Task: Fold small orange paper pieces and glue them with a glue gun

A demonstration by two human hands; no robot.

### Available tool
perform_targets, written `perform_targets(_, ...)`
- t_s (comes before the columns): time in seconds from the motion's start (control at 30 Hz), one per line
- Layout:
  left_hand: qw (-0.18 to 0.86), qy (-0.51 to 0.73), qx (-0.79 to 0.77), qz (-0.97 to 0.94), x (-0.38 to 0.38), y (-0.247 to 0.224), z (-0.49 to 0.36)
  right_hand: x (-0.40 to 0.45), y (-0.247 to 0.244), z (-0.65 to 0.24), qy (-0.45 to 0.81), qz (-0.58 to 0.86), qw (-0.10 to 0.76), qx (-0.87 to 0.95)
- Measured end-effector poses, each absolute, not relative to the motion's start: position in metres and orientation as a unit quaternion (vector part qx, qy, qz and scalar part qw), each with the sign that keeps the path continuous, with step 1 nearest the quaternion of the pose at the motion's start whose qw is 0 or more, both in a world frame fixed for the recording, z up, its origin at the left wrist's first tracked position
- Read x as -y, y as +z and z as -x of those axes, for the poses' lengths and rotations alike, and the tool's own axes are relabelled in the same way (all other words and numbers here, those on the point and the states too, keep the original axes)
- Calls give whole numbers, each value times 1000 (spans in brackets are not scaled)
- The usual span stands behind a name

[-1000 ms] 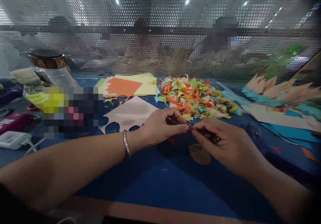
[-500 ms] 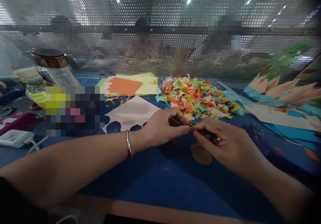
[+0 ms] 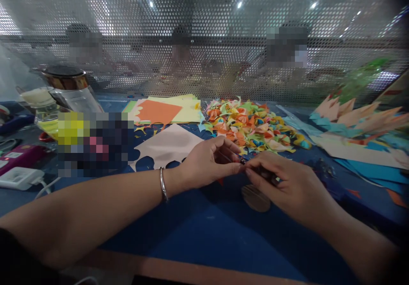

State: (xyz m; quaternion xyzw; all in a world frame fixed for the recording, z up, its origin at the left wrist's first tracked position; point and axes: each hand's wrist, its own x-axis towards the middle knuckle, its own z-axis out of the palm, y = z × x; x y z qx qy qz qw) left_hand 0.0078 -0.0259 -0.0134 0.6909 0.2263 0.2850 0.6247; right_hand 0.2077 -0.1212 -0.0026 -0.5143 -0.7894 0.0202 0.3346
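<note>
My left hand (image 3: 207, 162) and my right hand (image 3: 287, 187) meet fingertip to fingertip above the blue table (image 3: 204, 234). Together they pinch a small dark piece of paper (image 3: 243, 162), mostly hidden by the fingers. A thin dark stick shows along my left fingers. A silver bangle (image 3: 162, 184) sits on my left wrist. Just below my right hand lies a brown paper disc (image 3: 255, 198). Behind the hands is a heap of small folded paper pieces (image 3: 252, 125) in several colours.
Yellow and orange paper sheets (image 3: 162, 109) and a cut pink sheet (image 3: 166, 144) lie at the back left. A jar (image 3: 68, 89), a white charger (image 3: 19, 177) and a blurred patch stand left. Cut paper strips (image 3: 358, 119) lie right. A perforated screen (image 3: 204, 42) closes the back; people sit behind it.
Both hands stay together at the same spot; the fingers shift slightly on the small piece. The view has tilted a little.
</note>
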Motion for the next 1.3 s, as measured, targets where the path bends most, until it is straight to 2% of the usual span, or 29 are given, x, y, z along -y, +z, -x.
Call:
perform_targets(0.43,623,285,-223,-693,28,-9,-6,122,-2,-207,23,516,341,785)
perform_targets(0.83,691,292,-197,-631,24,-12,-8,124,-1,-210,30,536,357,764)
perform_targets(1.3,693,293,-221,-620,26,-10,-9,124,-3,-210,24,519,358,776)
